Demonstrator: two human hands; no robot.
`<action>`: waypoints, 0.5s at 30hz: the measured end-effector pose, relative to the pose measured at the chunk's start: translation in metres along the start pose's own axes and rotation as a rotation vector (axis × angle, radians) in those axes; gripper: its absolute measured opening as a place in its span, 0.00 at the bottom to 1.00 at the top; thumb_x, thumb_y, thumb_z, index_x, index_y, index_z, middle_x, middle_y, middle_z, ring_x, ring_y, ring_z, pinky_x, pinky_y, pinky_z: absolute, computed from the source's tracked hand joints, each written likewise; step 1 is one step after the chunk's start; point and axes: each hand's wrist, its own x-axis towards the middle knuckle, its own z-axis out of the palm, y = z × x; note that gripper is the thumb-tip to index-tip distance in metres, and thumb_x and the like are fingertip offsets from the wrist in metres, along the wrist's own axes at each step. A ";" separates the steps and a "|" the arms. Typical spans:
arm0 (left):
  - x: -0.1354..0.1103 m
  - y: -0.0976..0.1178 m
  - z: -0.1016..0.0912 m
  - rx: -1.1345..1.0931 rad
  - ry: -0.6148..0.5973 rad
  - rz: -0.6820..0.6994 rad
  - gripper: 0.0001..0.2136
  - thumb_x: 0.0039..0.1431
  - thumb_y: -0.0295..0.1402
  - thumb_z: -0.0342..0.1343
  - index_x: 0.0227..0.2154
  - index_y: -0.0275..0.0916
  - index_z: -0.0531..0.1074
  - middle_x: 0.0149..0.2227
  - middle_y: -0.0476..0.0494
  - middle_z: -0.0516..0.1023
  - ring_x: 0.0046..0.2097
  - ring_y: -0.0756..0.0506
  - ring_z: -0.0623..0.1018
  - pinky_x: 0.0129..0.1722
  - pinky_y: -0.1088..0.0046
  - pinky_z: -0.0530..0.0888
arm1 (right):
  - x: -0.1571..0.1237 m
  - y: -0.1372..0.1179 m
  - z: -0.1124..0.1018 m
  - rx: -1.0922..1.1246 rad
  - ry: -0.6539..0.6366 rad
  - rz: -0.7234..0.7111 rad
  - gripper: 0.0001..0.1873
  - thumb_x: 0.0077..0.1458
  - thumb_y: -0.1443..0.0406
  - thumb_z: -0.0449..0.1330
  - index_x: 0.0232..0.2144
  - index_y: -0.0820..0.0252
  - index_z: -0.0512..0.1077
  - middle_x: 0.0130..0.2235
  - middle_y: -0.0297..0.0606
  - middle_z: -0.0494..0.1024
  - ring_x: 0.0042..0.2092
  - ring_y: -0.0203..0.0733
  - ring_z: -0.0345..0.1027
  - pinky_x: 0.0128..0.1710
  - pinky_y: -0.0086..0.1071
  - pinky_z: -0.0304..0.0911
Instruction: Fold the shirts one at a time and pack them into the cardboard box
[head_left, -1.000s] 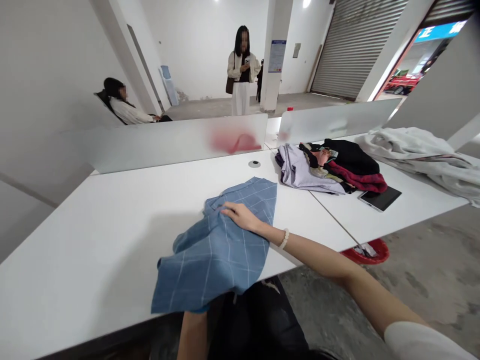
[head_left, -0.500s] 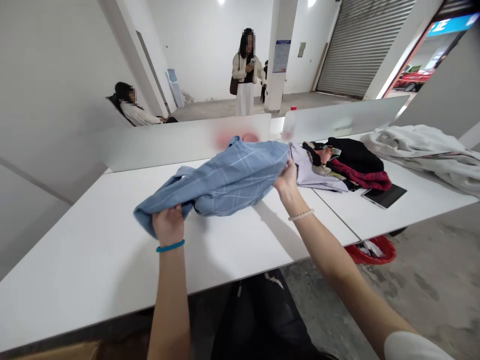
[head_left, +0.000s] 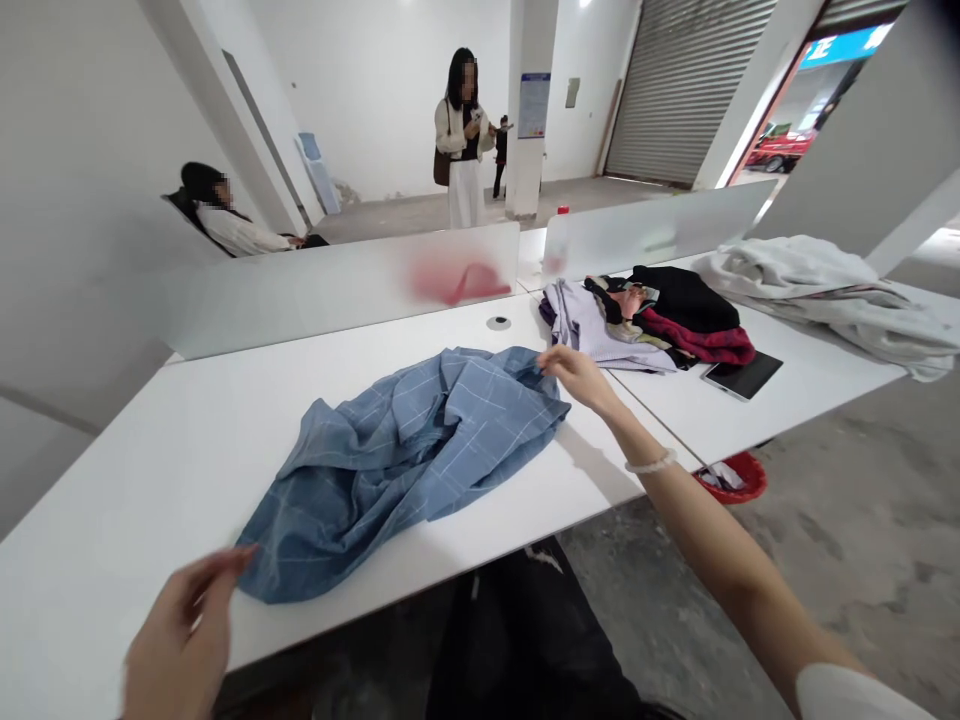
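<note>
A blue checked shirt lies spread and rumpled across the white table. My right hand reaches out to the shirt's far right edge, its fingers pinched on the cloth there. At the near edge of the table my left hand hovers by the shirt's lower left corner. Its fingers are apart and nothing is in them.
A pile of folded clothes and a dark tablet lie on the adjoining desk, with a grey-white heap of cloth further right. Frosted dividers back the desks. A red bin stands below. One person sits and another stands beyond.
The shirt, held up in both hands half a second ago, now lies spread on the table. My left hand has let go and drawn back to the near edge.
</note>
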 end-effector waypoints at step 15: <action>0.088 0.054 0.095 0.394 -0.235 0.393 0.20 0.63 0.39 0.43 0.47 0.30 0.71 0.45 0.39 0.74 0.52 0.37 0.72 0.52 0.55 0.65 | 0.029 -0.014 0.024 -0.381 0.086 -0.069 0.05 0.61 0.67 0.46 0.33 0.55 0.59 0.22 0.31 0.67 0.26 0.38 0.64 0.32 0.29 0.57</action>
